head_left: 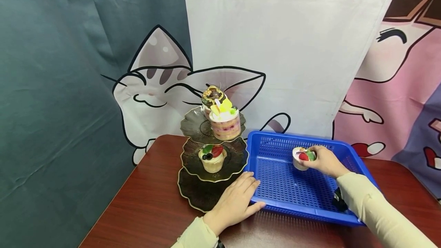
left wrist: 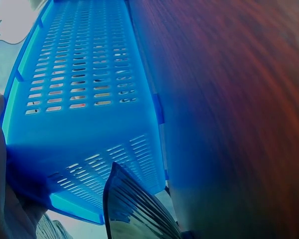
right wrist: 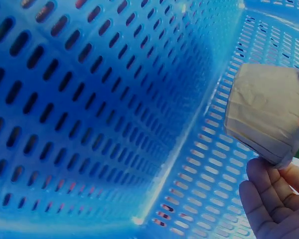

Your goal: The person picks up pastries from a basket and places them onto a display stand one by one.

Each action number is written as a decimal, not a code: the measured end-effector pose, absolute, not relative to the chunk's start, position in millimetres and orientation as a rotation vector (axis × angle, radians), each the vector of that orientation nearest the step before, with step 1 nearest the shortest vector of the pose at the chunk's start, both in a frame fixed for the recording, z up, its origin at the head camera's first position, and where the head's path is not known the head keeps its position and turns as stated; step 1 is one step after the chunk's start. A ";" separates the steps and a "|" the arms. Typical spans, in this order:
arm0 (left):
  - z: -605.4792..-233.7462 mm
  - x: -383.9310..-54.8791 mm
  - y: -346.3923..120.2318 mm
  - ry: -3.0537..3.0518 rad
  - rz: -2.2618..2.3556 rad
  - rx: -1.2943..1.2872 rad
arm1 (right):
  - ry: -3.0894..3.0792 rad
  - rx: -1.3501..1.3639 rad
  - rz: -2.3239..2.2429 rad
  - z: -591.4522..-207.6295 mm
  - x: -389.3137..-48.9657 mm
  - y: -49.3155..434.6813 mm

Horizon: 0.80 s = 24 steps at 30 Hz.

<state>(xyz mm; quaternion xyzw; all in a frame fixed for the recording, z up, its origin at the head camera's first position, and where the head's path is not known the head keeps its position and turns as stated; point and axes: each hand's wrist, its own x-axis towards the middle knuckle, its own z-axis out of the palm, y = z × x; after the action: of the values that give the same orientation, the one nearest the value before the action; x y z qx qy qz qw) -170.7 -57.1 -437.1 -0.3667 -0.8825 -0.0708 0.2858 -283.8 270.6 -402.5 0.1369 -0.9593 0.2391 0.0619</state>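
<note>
My right hand (head_left: 326, 160) grips a cupcake (head_left: 300, 159) by its side, within the blue plastic basket (head_left: 293, 210). White cream, a red strawberry piece and a green leaf top this cupcake. The right wrist view shows its pale paper wrapper (right wrist: 264, 107) with fingers (right wrist: 264, 199) at the edge. On the basket's near left corner rests my left hand (head_left: 237, 200), fingers extended and thumb apart. Directly left of the basket stands a dark three-tier stand (head_left: 193, 190) with gold scalloped rims. Its middle tier carries another cupcake (head_left: 212, 159).
On the stand's top tier sit a layered dessert cup (head_left: 225, 123) with yellow fruit and a chocolate-topped dessert (head_left: 211, 95) behind it. All stands on a reddish-brown table (head_left: 138, 202). A cartoon-printed cloth (head_left: 275, 49) hangs behind.
</note>
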 end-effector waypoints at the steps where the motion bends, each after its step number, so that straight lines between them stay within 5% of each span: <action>1: -437.0 -170.7 -57.0 -2.359 -0.189 -0.980 | -2.900 0.417 0.726 -401.4 -283.4 270.0; 24: -438.1 -171.2 -56.7 -2.366 -0.200 -0.983 | -2.904 0.435 0.767 -381.2 -273.2 254.7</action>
<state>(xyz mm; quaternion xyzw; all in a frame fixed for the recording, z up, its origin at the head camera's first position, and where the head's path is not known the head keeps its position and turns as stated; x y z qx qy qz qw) -171.2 -56.7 -438.1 -0.3669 -0.8834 -0.0747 0.2818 -273.2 254.7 -381.2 0.1431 -0.9555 0.2523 0.0534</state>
